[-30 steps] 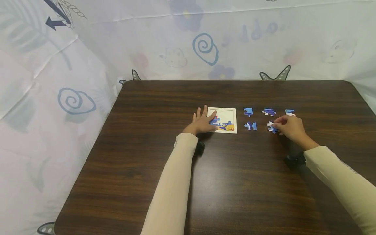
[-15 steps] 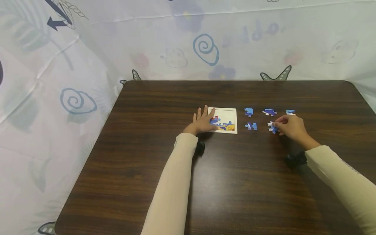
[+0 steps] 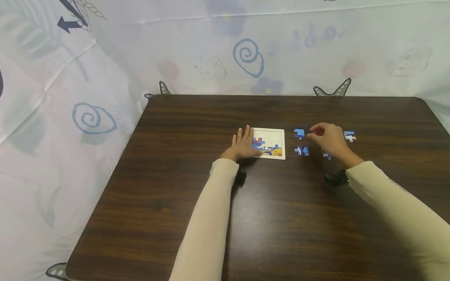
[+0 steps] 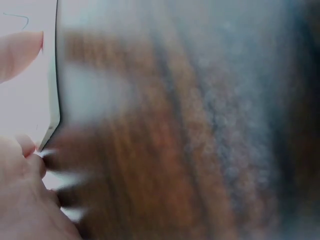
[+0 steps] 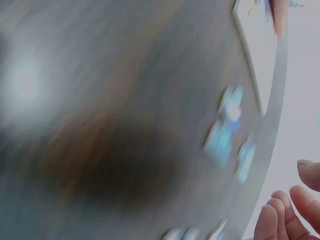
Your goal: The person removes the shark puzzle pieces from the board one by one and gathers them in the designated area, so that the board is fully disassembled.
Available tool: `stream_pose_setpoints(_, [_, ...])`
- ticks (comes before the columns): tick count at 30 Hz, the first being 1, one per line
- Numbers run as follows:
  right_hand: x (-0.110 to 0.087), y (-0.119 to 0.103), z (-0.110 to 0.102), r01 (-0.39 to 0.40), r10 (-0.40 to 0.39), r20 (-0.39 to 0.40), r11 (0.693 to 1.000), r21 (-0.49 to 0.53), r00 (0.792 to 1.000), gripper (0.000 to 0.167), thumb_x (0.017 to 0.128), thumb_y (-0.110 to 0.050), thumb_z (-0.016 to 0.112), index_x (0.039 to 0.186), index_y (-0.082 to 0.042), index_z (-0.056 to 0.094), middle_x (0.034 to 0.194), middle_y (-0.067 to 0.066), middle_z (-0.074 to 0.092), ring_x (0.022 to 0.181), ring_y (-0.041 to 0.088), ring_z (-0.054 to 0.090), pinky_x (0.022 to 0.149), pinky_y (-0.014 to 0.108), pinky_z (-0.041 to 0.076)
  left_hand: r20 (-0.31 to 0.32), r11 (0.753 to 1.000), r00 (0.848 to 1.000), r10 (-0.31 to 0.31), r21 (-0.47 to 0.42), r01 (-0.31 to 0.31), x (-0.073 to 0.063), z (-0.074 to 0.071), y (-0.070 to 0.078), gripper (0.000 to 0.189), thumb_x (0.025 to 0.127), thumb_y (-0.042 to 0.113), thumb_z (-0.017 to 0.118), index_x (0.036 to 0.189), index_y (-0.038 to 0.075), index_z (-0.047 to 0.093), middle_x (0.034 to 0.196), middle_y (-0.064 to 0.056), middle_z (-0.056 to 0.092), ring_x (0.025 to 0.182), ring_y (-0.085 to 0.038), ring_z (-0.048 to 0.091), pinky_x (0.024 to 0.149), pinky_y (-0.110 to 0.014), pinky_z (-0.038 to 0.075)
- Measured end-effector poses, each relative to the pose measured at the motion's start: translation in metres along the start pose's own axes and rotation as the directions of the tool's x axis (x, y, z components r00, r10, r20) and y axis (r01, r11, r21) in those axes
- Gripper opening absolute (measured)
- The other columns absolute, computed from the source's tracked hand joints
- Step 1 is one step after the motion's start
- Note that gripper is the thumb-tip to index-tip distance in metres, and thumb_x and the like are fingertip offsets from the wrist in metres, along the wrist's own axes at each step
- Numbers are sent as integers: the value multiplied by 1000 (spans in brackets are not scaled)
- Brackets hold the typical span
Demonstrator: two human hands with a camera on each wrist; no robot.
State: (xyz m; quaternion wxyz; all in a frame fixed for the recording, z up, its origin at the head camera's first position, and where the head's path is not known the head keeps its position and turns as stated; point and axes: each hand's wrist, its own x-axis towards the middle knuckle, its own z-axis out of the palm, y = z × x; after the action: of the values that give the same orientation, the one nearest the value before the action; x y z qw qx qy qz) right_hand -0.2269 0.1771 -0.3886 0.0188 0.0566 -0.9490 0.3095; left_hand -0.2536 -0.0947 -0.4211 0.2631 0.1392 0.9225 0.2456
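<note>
A square jigsaw tray (image 3: 274, 136) with a pale rim lies flat on the table. Some assembled pieces (image 3: 270, 150) fill its lower part. My left hand (image 3: 240, 147) rests along the tray's left edge, fingers spread, thumb at the lower rim. To the tray's right lie loose blue puzzle pieces: an upper-left one (image 3: 299, 133), a lower-left one (image 3: 302, 150), a right one (image 3: 349, 136) and a lower one (image 3: 327, 155) partly covered by my right hand (image 3: 328, 138). That hand hovers over the pieces, thumb and fingertips apart with nothing between them, as the right wrist view (image 5: 292, 215) confirms.
The dark wood-grain table (image 3: 281, 218) stretches in front of and around the tray. Its far edge meets a white patterned cloth (image 3: 204, 50). A dark wrist-camera mount (image 3: 336, 178) sits beneath the right wrist, another (image 3: 240, 177) beneath the left.
My right hand has let go of the lower puzzle piece and moved up and left over the upper middle piece, now hidden. The right piece is uncovered. My left hand stays at the tray.
</note>
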Motion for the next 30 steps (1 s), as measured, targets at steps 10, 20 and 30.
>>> stream_pose_setpoints(10, [21, -49, 23, 17, -19, 146, 1000, 10, 989, 30, 90, -15, 61, 109, 9, 64, 101, 27, 66, 88, 32, 59, 76, 38, 49, -4, 1000, 1000, 5, -1, -5, 1, 0, -1, 98, 89, 42, 57, 152, 14, -14, 159, 0, -26, 145, -24, -30, 120, -44, -18])
stream_pose_setpoints(20, [35, -81, 54, 71, -67, 266, 997, -5, 962, 33, 89, -12, 62, 113, 11, 63, 104, 26, 67, 91, 33, 62, 83, 43, 54, -15, 1000, 1000, -10, 1, 10, 0, -1, 0, 97, 89, 41, 56, 153, 13, -11, 159, -1, -23, 146, -25, -28, 120, -44, -17])
stream_pose_setpoints(30, [43, -94, 81, 126, -106, 303, 991, -46, 947, 31, 86, -7, 63, 108, 15, 63, 96, 27, 68, 81, 32, 65, 79, 41, 55, -13, 1000, 1000, -5, 14, 5, 1, -1, -1, 98, 88, 39, 57, 152, 11, -12, 159, -3, -23, 146, -25, -27, 121, -44, -16])
